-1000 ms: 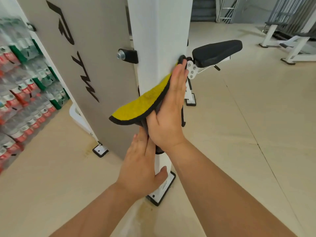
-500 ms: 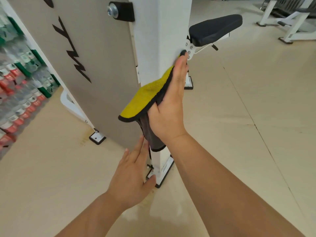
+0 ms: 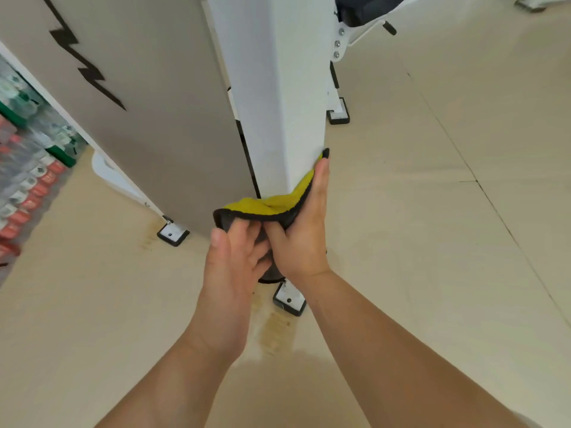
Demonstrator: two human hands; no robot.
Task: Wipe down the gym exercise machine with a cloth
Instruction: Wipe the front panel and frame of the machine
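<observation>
Gym floor (image 3: 432, 242), right hand (image 3: 304, 230) flat pressing cloth (image 3: 272, 205) to post (image 3: 278, 88), left hand (image 3: 231, 267) spread touching it

Fuzzy yellow cloth (image 3: 272, 202) with black edging, smooth white painted post (image 3: 278, 88), matt grey panel (image 3: 148, 103)

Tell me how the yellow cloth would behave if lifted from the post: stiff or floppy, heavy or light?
Probably floppy: the yellow cloth bends around the corner of the white post, and its free edge droops by the left hand. Likely light: the flat right hand pins it there.
</observation>
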